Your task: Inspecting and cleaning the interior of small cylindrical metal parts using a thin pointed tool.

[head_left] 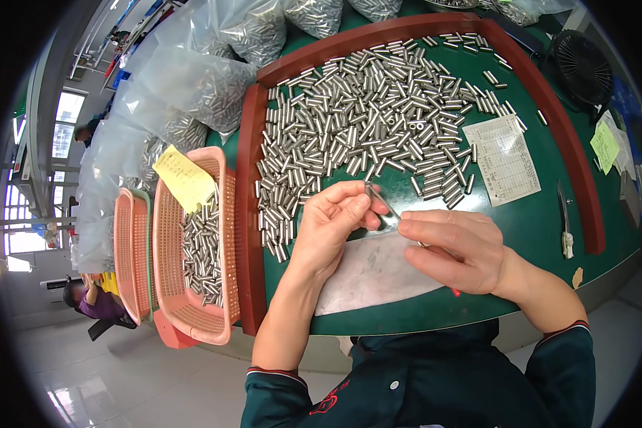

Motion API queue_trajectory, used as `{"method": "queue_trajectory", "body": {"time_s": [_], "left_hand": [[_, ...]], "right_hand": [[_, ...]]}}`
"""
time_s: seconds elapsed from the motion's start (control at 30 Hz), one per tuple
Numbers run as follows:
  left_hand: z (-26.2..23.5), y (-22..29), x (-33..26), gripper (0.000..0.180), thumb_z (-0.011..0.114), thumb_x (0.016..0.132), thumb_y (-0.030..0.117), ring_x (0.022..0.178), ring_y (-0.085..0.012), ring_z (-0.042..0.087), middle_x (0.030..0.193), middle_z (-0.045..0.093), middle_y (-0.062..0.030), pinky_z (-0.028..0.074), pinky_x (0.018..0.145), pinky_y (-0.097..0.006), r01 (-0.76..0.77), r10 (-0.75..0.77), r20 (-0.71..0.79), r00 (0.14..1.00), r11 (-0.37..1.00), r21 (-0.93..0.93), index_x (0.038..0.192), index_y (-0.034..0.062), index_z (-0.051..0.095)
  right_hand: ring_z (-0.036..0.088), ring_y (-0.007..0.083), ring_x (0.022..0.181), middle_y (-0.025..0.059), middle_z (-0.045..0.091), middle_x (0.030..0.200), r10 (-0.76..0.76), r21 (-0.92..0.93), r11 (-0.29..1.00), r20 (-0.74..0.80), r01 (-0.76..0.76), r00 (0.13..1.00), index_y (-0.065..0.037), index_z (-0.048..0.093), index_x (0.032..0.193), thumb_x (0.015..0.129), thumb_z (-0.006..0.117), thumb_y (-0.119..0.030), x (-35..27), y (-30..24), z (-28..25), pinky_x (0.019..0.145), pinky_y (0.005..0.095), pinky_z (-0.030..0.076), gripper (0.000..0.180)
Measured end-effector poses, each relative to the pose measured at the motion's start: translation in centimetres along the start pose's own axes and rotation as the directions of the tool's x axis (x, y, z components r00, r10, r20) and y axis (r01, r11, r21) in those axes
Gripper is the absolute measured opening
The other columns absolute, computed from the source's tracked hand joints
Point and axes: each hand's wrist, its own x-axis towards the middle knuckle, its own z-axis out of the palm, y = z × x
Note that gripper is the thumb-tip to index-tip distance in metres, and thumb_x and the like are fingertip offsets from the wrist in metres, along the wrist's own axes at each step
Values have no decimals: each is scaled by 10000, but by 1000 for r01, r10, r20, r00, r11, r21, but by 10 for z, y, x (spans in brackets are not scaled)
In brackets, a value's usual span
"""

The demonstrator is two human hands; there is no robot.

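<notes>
My left hand (335, 225) is closed, pinching a small steel tube (368, 185) between thumb and fingertips. A slim metal rod (390, 207) runs from that tube to the fingertips of my right hand (456, 246), which is closed round it. Whether the rod's tip sits inside the tube or only touches it, I cannot tell. A small red end (456, 292) shows below my right palm. Both hands are above a pale sheet (371, 274) on the green table (435, 314). Beyond them spreads a wide heap of short steel tubes (364, 107).
A red-brown raised border (252, 207) frames the heap. To its left stand pink baskets (225, 285), one with tubes and a yellow note (185, 178). Filled plastic bags (207, 85) lie behind. On the right are a printed sheet (503, 160), tweezers (565, 221) and a black fan (581, 68).
</notes>
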Motion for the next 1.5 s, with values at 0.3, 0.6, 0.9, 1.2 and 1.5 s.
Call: {"method": "queue_trajectory", "body": {"time_s": [0.3, 0.6, 0.9, 1.2, 1.5], "left_hand": [[1, 2, -1, 101, 622, 806, -14, 649, -73, 560, 785, 616, -52, 461, 636, -194, -185, 226, -237, 945, 965, 185, 889, 4, 568], [8, -3, -4, 97, 671, 755, -8, 633, -29, 535, 740, 628, -16, 444, 605, -170, -195, 335, -163, 928, 810, 553, 838, -38, 630], [8, -5, -7, 87, 676, 750, -7, 625, -46, 572, 725, 645, -38, 471, 603, -185, -202, 345, -147, 927, 790, 579, 822, -42, 643], [13, -8, -9, 119, 659, 766, -56, 706, -109, 615, 817, 639, -89, 504, 651, -203, -319, 425, -25, 905, 716, 621, 880, -53, 627], [9, -6, -5, 123, 646, 773, -62, 708, -118, 626, 816, 642, -93, 515, 660, -208, -287, 395, -147, 907, 835, 470, 890, -48, 610]], "right_hand": [[647, 284, 748, 172, 617, 858, -38, 105, 994, -31, 41, 999, 22, 584, 834, 658, 650, -4, 4, -9, -8, 608, 332, 562, 190], [646, 300, 733, 167, 614, 835, 89, 99, 991, -43, -84, 995, 33, 572, 846, 668, 630, -34, -3, -1, -6, 593, 334, 554, 198], [656, 301, 801, 138, 628, 906, 153, 83, 985, 26, -154, 988, -12, 535, 935, 668, 639, 74, -7, -1, -3, 609, 329, 551, 298], [641, 237, 669, 115, 609, 767, 203, 114, 974, -70, -195, 977, 7, 591, 828, 584, 716, 4, -3, 0, -4, 544, 291, 544, 274], [647, 263, 682, 159, 615, 806, 41, 52, 998, -20, -40, 999, 27, 578, 826, 617, 735, -40, 4, -9, -12, 540, 296, 553, 269]]}}
